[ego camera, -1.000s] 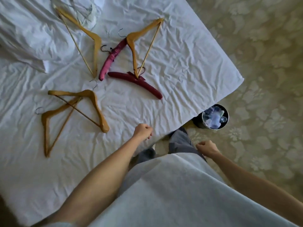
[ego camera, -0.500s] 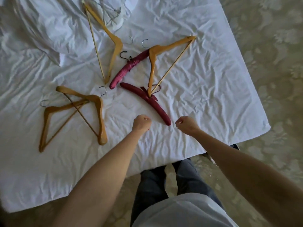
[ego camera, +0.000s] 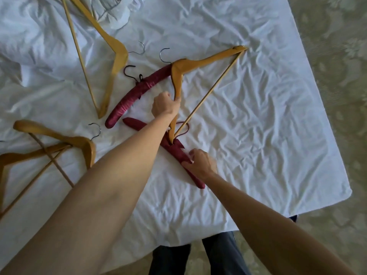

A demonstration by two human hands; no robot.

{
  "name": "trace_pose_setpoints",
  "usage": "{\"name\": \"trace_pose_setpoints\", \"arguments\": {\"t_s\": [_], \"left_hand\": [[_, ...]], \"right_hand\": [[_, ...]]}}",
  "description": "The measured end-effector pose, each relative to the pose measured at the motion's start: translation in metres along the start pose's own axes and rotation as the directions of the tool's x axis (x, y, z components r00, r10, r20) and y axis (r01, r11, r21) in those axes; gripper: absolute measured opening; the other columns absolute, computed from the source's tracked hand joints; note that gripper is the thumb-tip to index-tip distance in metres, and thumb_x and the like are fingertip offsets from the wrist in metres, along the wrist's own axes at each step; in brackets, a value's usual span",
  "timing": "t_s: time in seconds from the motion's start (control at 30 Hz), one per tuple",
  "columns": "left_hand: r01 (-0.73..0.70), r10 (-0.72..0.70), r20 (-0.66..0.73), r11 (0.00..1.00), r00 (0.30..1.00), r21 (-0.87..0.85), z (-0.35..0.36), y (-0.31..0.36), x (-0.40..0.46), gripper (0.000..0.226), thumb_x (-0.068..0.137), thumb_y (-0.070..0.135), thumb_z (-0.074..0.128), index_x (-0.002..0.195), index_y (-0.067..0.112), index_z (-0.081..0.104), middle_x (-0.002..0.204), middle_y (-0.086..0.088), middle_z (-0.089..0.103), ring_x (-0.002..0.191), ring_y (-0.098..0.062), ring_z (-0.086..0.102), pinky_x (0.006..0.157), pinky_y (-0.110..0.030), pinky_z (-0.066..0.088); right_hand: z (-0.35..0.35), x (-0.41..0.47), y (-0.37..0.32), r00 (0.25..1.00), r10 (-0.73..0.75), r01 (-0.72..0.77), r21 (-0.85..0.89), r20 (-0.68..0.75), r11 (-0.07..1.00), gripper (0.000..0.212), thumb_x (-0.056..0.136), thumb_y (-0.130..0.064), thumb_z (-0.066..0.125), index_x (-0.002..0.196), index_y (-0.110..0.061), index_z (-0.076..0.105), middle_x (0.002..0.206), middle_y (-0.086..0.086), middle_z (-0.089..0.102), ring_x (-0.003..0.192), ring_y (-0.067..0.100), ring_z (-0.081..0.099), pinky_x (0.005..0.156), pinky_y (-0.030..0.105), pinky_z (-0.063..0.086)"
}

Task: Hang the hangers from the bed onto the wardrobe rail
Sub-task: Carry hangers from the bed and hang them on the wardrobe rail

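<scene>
Rumpled white bedsheet (ego camera: 248, 126), patterned carpet (ego camera: 337, 46)

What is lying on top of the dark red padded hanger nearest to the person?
On the nearest red padded hanger lie the wooden hanger's lower tip, the left forearm and the right hand. The parts beneath them are hidden.

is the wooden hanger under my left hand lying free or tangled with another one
Tangled. The wooden hanger lies over both red hangers, and its lower tip sits inside the near red hanger's hook. Left hand grips it.
</scene>
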State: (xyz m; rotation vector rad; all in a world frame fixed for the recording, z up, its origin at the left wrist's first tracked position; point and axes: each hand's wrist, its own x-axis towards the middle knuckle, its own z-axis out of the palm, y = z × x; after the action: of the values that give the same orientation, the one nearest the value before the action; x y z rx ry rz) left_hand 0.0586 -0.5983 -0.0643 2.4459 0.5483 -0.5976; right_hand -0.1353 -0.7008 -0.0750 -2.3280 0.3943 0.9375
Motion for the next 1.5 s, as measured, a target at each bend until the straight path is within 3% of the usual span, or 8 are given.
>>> {"name": "trace_pose_setpoints", "arguments": {"t_s": [0.33,0.5,0.7,0.9,1.07,1.17,1.37,1.5], "left_hand": [[0.099,-0.04,0.247,0.968,0.968,-0.23,0.001,0.01,0.025,0.02,0.085,0.03,0.072,0.092,0.011,0.077,0.09,-0.003,0.076,0.085,-0.018,0.07,0.073,-0.029,0.055],[0.085,-0.018,0.202,0.94,0.979,-0.329,-0.048,0.007,-0.008,0.024,0.087,0.029,0.067,0.069,0.013,0.067,0.066,0.003,0.065,0.06,-0.009,0.058,0.051,-0.022,0.041],[0.032,-0.002,0.071,0.908,0.997,-0.418,-0.139,-0.026,-0.081,0.034,0.087,0.027,0.067,0.056,0.016,0.057,0.053,0.003,0.054,0.032,0.0,0.042,0.043,-0.02,0.035],[0.013,-0.009,0.01,0.837,1.0,-0.547,-0.224,-0.086,-0.194,0.016,0.095,0.027,0.064,0.082,0.017,0.064,0.056,-0.001,0.055,0.036,-0.001,0.048,0.039,-0.015,0.034],[0.077,-0.043,0.077,0.842,0.996,-0.534,-0.245,-0.148,-0.272,0.033,0.088,0.034,0.071,0.064,0.013,0.063,0.044,0.005,0.057,0.036,-0.001,0.048,0.046,-0.025,0.04],[0.141,-0.078,0.145,0.853,0.986,-0.502,-0.237,-0.177,-0.31,0.035,0.081,0.044,0.07,0.06,0.016,0.069,0.053,0.004,0.066,0.06,-0.013,0.061,0.067,-0.037,0.052],[0.195,-0.206,0.058,0.749,0.977,-0.633,-0.22,-0.2,-0.385,0.033,0.094,0.034,0.065,0.09,0.002,0.072,0.059,0.001,0.066,0.059,-0.014,0.059,0.061,-0.028,0.046],[0.179,-0.284,-0.023,0.662,0.959,-0.728,-0.204,-0.21,-0.424,0.029,0.092,0.038,0.064,0.09,0.01,0.069,0.059,-0.001,0.066,0.065,-0.022,0.064,0.078,-0.045,0.057]], "right_hand": [[0.007,0.011,-0.017,0.995,0.006,0.003,-0.089,0.102,0.996,0.03,0.074,-0.037,0.078,0.093,-0.016,0.068,0.078,0.001,0.06,0.069,0.022,0.058,0.054,0.028,0.036],[-0.014,-0.025,-0.006,0.983,0.13,-0.122,-0.069,0.132,0.99,0.031,0.072,-0.043,0.079,0.089,-0.019,0.07,0.077,-0.001,0.059,0.063,0.019,0.055,0.047,0.025,0.033],[-0.045,-0.105,-0.001,0.977,0.202,-0.203,0.011,0.063,0.979,0.03,0.071,-0.045,0.072,0.075,-0.016,0.075,0.068,0.003,0.071,0.065,0.022,0.069,0.06,0.032,0.057],[-0.057,-0.199,-0.025,0.975,0.204,-0.197,0.08,-0.09,0.977,0.029,0.072,-0.044,0.067,0.067,-0.015,0.067,0.063,0.002,0.069,0.057,0.018,0.066,0.053,0.031,0.054],[-0.057,-0.268,-0.074,0.939,0.073,-0.035,0.118,-0.336,0.992,0.022,0.075,-0.043,0.068,0.081,-0.023,0.061,0.063,-0.003,0.064,0.059,0.018,0.062,0.054,0.032,0.05],[-0.051,-0.29,-0.098,0.954,0.015,0.05,0.207,-0.3,0.977,0.031,0.072,-0.042,0.069,0.093,-0.023,0.057,0.067,-0.002,0.067,0.061,0.018,0.064,0.056,0.035,0.052],[-0.04,-0.313,-0.126,0.977,-0.108,0.152,0.245,-0.186,0.958,0.045,0.07,-0.041,0.069,0.108,-0.021,0.055,0.083,-0.003,0.069,0.073,0.016,0.066,0.068,0.035,0.054],[-0.028,-0.327,-0.124,0.962,-0.245,0.262,0.156,-0.124,0.952,0.035,0.064,-0.049,0.065,0.089,-0.025,0.064,0.069,-0.001,0.068,0.064,0.022,0.067,0.065,0.042,0.06]]}}
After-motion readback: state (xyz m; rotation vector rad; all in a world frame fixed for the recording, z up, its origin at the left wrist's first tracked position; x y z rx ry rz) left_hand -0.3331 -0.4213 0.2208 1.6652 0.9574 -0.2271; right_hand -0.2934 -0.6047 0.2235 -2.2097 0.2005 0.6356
